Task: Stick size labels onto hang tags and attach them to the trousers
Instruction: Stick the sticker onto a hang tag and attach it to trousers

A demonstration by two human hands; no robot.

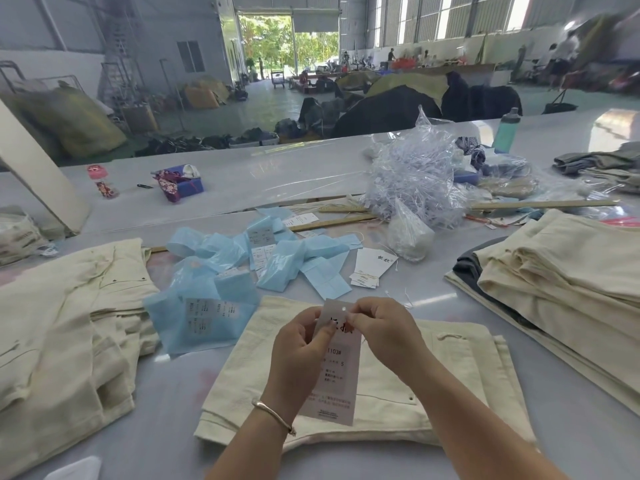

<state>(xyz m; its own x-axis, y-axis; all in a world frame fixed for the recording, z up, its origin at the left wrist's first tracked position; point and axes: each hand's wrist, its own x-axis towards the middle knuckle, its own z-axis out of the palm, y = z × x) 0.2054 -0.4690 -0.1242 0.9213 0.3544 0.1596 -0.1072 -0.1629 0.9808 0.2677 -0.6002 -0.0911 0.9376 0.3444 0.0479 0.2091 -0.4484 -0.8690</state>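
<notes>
Both hands hold one white hang tag [337, 368] up. The left hand [301, 344] grips its side. The right hand [381, 327] pinches near its top hole. Cream trousers [433, 386] lie flat under the hands.

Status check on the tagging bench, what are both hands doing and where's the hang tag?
Left hand and right hand both pinch hang tag, size label on it. Tag held above folded trousers. Nothing in the way.

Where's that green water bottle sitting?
In the head view, the green water bottle stands upright at the table's far right, just behind the heap of clear plastic fasteners.
</notes>
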